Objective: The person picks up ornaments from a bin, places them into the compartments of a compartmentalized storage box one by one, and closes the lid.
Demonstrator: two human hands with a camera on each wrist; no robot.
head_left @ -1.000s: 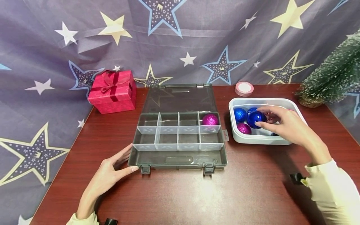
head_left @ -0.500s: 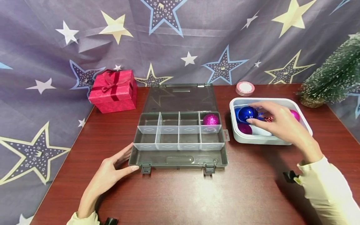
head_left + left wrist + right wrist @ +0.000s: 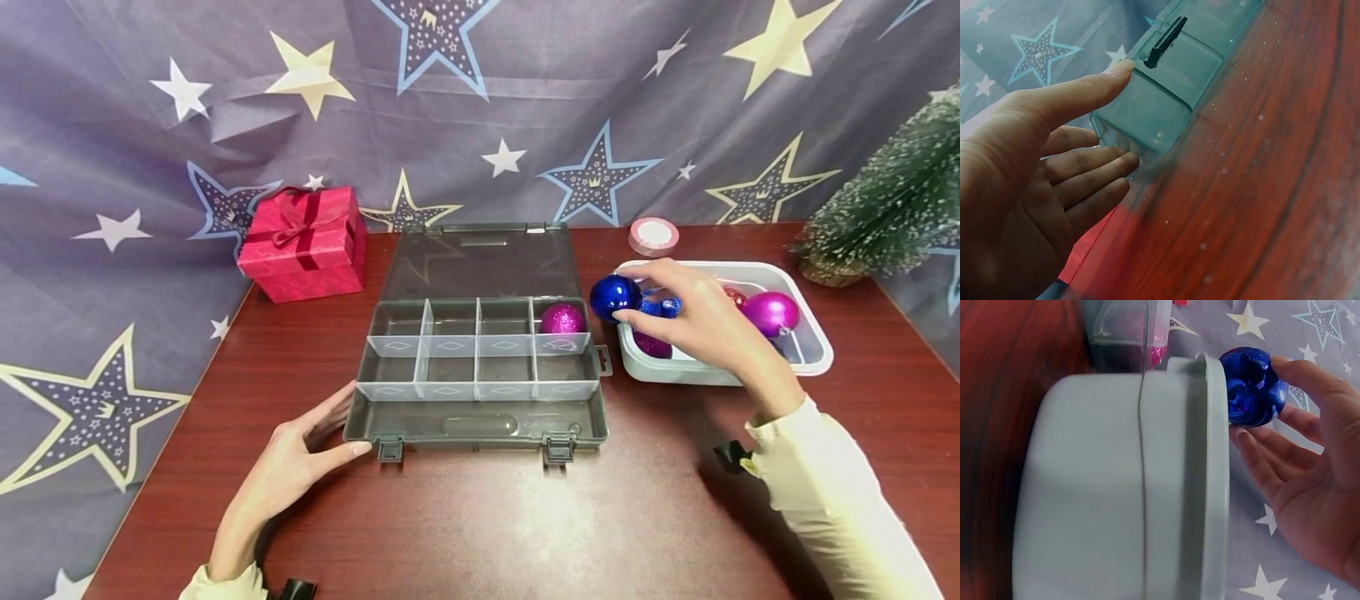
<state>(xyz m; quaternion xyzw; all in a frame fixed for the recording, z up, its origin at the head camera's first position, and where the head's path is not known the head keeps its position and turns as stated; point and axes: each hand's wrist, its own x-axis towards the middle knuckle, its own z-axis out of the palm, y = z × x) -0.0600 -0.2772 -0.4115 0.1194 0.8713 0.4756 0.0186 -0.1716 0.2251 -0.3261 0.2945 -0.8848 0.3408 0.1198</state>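
Note:
My right hand (image 3: 701, 317) pinches a shiny dark blue Christmas ball (image 3: 615, 297) between thumb and fingertips. The ball hangs over the left rim of a white tub (image 3: 690, 375); the right wrist view shows this blue bauble (image 3: 1254, 387) just beyond the tub's edge. To the left lies a grey see-through compartment box (image 3: 412, 425), its lid folded back. One glittery magenta ball (image 3: 562, 319) sits in its back right compartment. At the front left corner of the box, my left hand (image 3: 281, 467) rests with straight fingers along the side and the thumb at the front edge.
Inside the tub are a glossy magenta ball (image 3: 771, 313), a glittery purple ball (image 3: 651, 344) and blue and red ornaments. Behind stand a pink tape roll (image 3: 653, 237), a red gift box (image 3: 303, 246) and a frosted small tree (image 3: 885, 200). A starry cloth (image 3: 480, 108) hangs behind.
My right hand has lifted the blue ball from among the ornaments and carried it left to the tub's rim, uncovering the glossy magenta ball. The left hand has stayed put.

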